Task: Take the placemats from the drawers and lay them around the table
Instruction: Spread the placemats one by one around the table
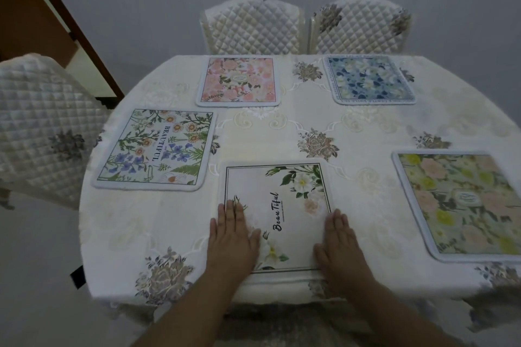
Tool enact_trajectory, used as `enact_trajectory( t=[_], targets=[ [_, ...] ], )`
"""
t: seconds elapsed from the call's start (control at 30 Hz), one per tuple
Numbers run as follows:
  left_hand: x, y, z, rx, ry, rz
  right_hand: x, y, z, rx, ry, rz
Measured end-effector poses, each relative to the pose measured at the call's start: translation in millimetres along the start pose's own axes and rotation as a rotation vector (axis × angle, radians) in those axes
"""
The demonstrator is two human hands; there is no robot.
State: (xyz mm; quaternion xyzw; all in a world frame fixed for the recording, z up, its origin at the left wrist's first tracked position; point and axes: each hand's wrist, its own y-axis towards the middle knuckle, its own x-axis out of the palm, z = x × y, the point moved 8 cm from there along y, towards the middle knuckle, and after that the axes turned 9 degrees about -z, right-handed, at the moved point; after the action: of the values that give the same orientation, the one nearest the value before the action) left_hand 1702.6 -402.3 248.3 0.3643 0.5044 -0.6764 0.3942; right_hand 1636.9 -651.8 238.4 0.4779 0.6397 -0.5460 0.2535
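both the left hand [231, 236] and right hand [339, 236] press flat, fingers straight, on the placemat [282, 211] at the table's [375, 127] near edge, where an uneven push could skew it.

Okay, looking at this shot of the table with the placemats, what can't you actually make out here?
Head view only:
- Yellow-and-pink placemat: right side cut off by the frame edge and blurred.
- White placemat: the left hand and right hand cover its near corners; the small print beside "Beautiful" is too small.
- Pink placemat: centre label unreadable.
- Drawers: not in view.
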Motion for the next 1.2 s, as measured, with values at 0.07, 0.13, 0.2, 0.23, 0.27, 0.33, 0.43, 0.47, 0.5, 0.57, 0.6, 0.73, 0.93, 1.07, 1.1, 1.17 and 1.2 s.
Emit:
enact_trajectory(
  t=[0.07, 0.13, 0.2, 0.23, 0.27, 0.33, 0.43, 0.47, 0.5, 0.57, 0.6, 0.73, 0.93, 1.07, 1.1, 1.17, 1.2],
  targets=[
    [-10, 27, 14, 0.007, 0.004, 0.009, -14, 28, -26, -0.065, -0.019, 0.015],
    [-17, 50, 33, 0.076, 0.068, 0.016, -25, 59, -53, -0.123, -0.033, 0.029],
    [-21, 70, 51, 0.168, 0.125, 0.019, -32, 88, -75, -0.169, -0.038, 0.045],
    [-23, 78, 57, 0.201, 0.143, 0.030, -35, 100, -81, -0.187, -0.046, 0.055],
    [-26, 86, 58, 0.221, 0.152, 0.048, -37, 111, -84, -0.201, -0.063, 0.071],
    [-29, 96, 53, 0.219, 0.140, 0.082, -44, 126, -79, -0.215, -0.106, 0.125],
    [-32, 102, 33, 0.087, 0.050, 0.152, -58, 137, -47, -0.110, -0.093, 0.243],
    [-32, 100, 24, 0.026, 0.011, 0.170, -61, 136, -35, -0.049, -0.061, 0.269],
    [-32, 97, 17, -0.021, -0.022, 0.187, -63, 135, -24, 0.008, -0.022, 0.289],
    [-30, 87, 8, -0.064, -0.055, 0.216, -65, 129, -11, 0.079, 0.042, 0.319],
    [-30, 80, 5, -0.064, -0.057, 0.226, -65, 125, -10, 0.090, 0.054, 0.340],
    [-26, 58, 7, -0.016, -0.019, 0.236, -61, 113, -16, 0.092, 0.037, 0.355],
    [-42, 71, 11, -0.018, 0.031, -0.105, -91, 118, -20, 0.150, 0.000, -0.072],
    [-93, 46, 11, -0.054, -0.081, -0.311, -159, 76, -42, 0.102, -0.019, -0.144],
    [-112, 32, 17, -0.039, -0.084, -0.279, -180, 56, -51, 0.085, 0.009, -0.081],
    [-159, -4, 35, 0.013, -0.103, -0.126, -219, 12, -74, 0.035, 0.075, 0.019],
    [-182, -26, 44, 0.028, -0.145, -0.058, -236, -11, -86, 0.006, 0.087, 0.053]
  ],
)
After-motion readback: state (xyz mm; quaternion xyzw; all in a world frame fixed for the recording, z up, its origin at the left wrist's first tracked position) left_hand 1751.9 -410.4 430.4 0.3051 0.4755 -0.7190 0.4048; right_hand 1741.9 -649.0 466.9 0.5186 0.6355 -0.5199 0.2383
